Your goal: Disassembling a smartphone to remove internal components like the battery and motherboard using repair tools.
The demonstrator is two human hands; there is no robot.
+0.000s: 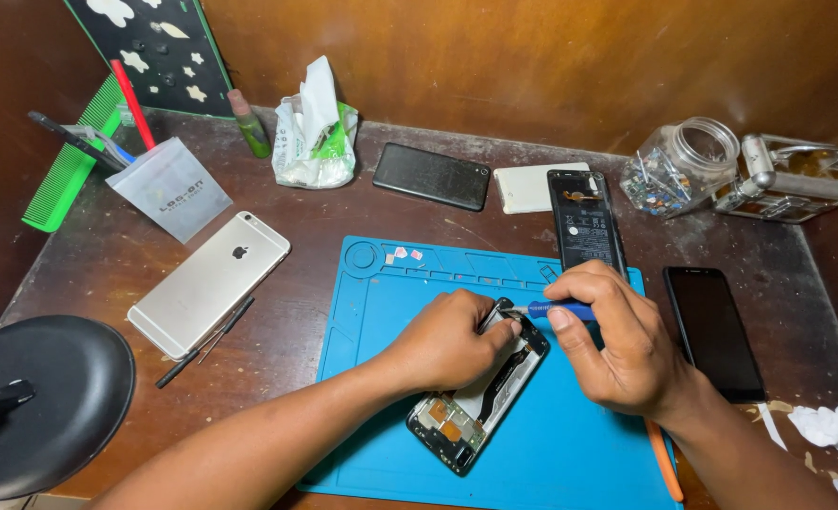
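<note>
Left hand (452, 338) grip pins opened phone (480, 387) — right hand (617, 345) grip pinches blue screwdriver (558, 309).

We find the opened phone (480, 397) lying on the work mat (570, 444), under our left hand (452, 340) and just left of our right hand (617, 345). Beyond the right hand lies a battery panel (584, 219); to its right, a dark phone (713, 331). Left of the left hand, off the mat, lies a face-down phone (209, 281) with tweezers (206, 342) beside it. Farther back right sits a jar (680, 166).
</note>
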